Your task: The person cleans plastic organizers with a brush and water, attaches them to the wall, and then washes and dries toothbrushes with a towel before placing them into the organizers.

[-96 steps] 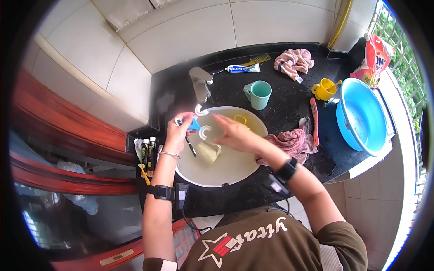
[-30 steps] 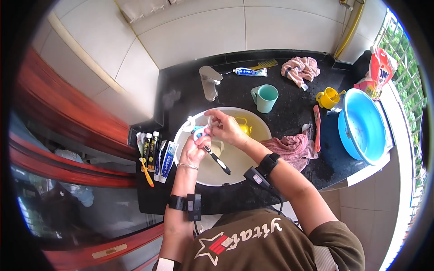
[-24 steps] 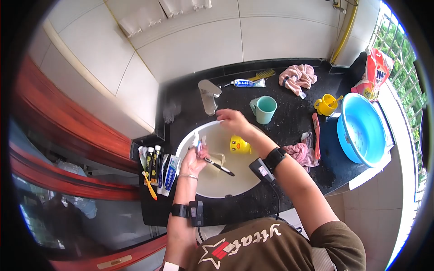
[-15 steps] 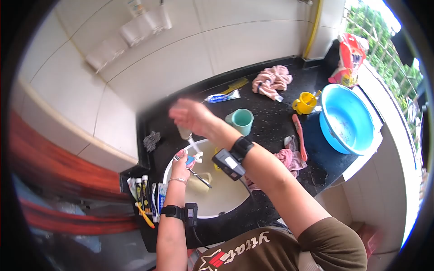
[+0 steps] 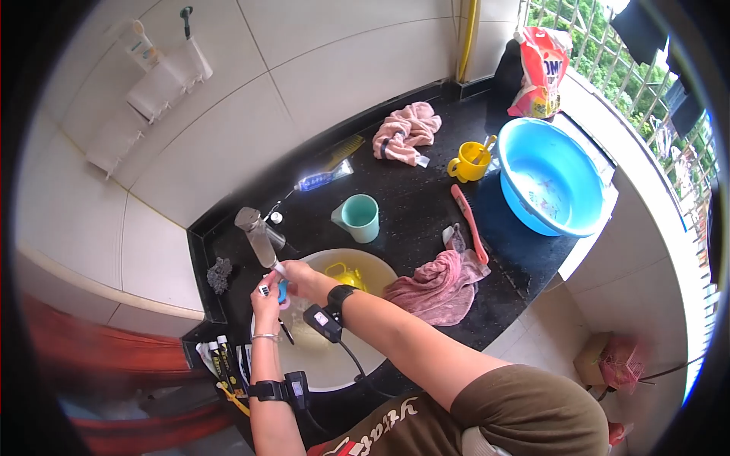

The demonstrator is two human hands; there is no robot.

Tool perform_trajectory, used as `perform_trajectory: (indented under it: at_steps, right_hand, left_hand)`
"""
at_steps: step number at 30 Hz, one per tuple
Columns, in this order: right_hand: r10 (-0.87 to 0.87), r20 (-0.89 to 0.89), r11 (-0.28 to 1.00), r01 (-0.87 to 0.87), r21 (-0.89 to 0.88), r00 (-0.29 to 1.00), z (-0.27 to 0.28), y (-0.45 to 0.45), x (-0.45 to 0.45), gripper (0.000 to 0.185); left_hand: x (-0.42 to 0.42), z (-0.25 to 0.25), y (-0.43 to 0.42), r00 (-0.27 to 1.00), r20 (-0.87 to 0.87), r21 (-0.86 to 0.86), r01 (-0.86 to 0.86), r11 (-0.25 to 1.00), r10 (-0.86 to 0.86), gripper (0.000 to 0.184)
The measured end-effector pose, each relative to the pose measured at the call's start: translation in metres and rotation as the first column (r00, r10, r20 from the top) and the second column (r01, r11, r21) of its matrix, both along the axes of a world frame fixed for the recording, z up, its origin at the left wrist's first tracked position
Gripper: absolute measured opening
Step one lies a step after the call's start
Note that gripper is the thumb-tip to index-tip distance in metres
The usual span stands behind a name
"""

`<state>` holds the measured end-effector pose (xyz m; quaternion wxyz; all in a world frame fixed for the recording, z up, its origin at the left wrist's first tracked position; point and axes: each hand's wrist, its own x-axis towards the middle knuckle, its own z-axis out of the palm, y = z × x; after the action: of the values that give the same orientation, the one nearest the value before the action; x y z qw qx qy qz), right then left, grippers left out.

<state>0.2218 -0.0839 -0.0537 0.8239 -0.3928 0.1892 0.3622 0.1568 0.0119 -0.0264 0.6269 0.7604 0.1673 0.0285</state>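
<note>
My left hand [image 5: 266,304] is closed over the left side of the white sink [image 5: 365,376], holding a toothbrush [image 5: 286,331] with a dark handle and a small blue item [image 5: 282,290]. Beneath the faucet [image 5: 257,237], where water runs, my right hand [image 5: 303,278] is closed beside the left one; its fingertips meet the blue item's area, and what they grip is hidden. In the sink lie a yellow cup [image 5: 346,278] and a pale cloth or object [image 5: 308,334] under water. A green cup [image 5: 360,218] stands behind the sink.
Pink cloths [image 5: 437,289] lie right of the sink, beside a pink brush [image 5: 469,224]. Farther right are a yellow mug [image 5: 468,163] and blue basin [image 5: 551,178]. Toothpaste tubes [image 5: 220,363] lie at left; a grey scrubber [image 5: 219,275] sits near the wall.
The view has turned and shifted, showing more wall shelf at left. My right hand has come down from the faucet to beside my left hand, and water now runs. My left hand still holds the toothbrush.
</note>
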Motion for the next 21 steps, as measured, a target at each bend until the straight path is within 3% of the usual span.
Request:
perform_trajectory:
  at_steps: [2,3,5,7,8,9,10,11,12,13,14,15,16,17,18,19,20,21]
  right_hand:
    - [0.079,0.041,0.976,-0.086,0.201,0.996,0.012,0.004,-0.004,0.02]
    - [0.051,0.165,0.978,-0.082,0.189,0.985,-0.001,0.016,-0.004,0.022]
    - [0.053,0.072,0.998,-0.055,0.038,0.996,0.006,0.02,-0.009,0.027]
    - [0.095,0.052,0.994,-0.092,-0.059,0.994,0.036,0.002,-0.015,0.035]
    - [0.081,0.108,0.995,-0.087,0.054,0.991,0.017,0.004,-0.01,0.045]
    - [0.219,0.216,0.976,-0.214,-0.048,0.952,0.005,0.009,-0.014,0.046]
    - [0.34,0.306,0.938,-0.297,-0.179,0.889,-0.003,0.007,-0.018,0.047]
    - [0.301,0.456,0.941,-0.182,-0.286,0.838,0.004,-0.004,-0.025,0.049]
    - [0.277,0.59,0.925,-0.045,-0.377,0.758,0.012,-0.012,-0.032,0.051]
    - [0.34,0.641,0.891,-0.018,-0.454,0.688,0.0,-0.017,-0.025,0.047]
    - [0.41,0.672,0.853,0.002,-0.522,0.617,-0.02,-0.016,-0.016,0.043]
    - [0.493,0.754,0.756,0.216,-0.618,0.434,-0.043,-0.011,-0.011,0.04]
    - [0.603,0.759,0.636,0.428,-0.642,0.244,-0.056,-0.011,-0.007,0.037]
    - [0.576,0.59,0.608,0.186,-0.772,0.566,0.014,-0.038,-0.024,0.034]
    - [0.568,0.591,0.605,0.196,-0.772,0.572,0.016,-0.045,-0.018,0.034]
    - [0.63,0.589,0.625,0.121,-0.772,0.506,0.014,-0.048,-0.012,0.034]
    - [0.685,0.586,0.635,0.04,-0.772,0.433,0.012,-0.051,-0.01,0.034]
    - [0.596,0.701,0.687,0.203,-0.698,0.392,0.007,-0.054,-0.015,0.036]
  left_hand:
    - [-0.012,0.008,0.014,0.972,-0.124,-0.275,0.159,0.948,-0.199,0.023]
    - [-0.014,0.013,0.012,0.975,-0.132,-0.275,0.135,0.952,-0.177,0.023]
    - [-0.016,0.023,-0.007,0.976,-0.153,-0.663,0.016,0.749,-0.157,0.03]
    - [-0.018,0.008,-0.007,0.96,-0.24,-0.597,-0.03,0.801,-0.143,0.034]
    - [-0.014,0.0,-0.006,0.957,-0.24,-0.58,-0.007,0.815,-0.162,0.033]
    - [-0.003,-0.023,0.006,0.951,-0.228,-0.668,0.004,0.744,-0.21,0.025]
    - [0.01,-0.048,0.008,0.963,-0.264,-0.669,-0.144,0.729,-0.051,0.021]
    - [0.01,-0.034,-0.005,0.951,-0.304,-0.679,-0.173,0.713,-0.059,0.024]
    - [0.017,-0.059,0.009,0.941,-0.226,-0.768,-0.013,0.641,-0.252,0.028]
    - [0.012,-0.021,-0.025,0.945,-0.313,-0.73,-0.176,0.661,-0.094,0.028]
    - [0.016,-0.021,-0.025,0.928,-0.347,-0.775,-0.203,0.599,-0.135,0.029]
    - [0.024,-0.051,-0.007,0.916,-0.336,-0.794,-0.151,0.589,-0.218,0.031]
    - [0.019,-0.046,-0.005,0.902,-0.255,-0.884,-0.072,0.463,-0.347,0.035]
    - [0.017,-0.05,0.003,0.884,-0.226,-0.935,-0.079,0.346,-0.409,0.036]
    - [0.017,-0.051,0.008,0.866,-0.191,-0.969,-0.093,0.227,-0.462,0.038]
    - [0.014,-0.036,0.002,0.862,-0.19,-0.969,-0.088,0.229,-0.471,0.038]
    - [0.005,-0.02,-0.003,0.874,-0.281,-0.905,-0.105,0.412,-0.396,0.036]
    - [-0.001,-0.005,-0.009,0.884,-0.354,-0.806,-0.123,0.579,-0.305,0.035]
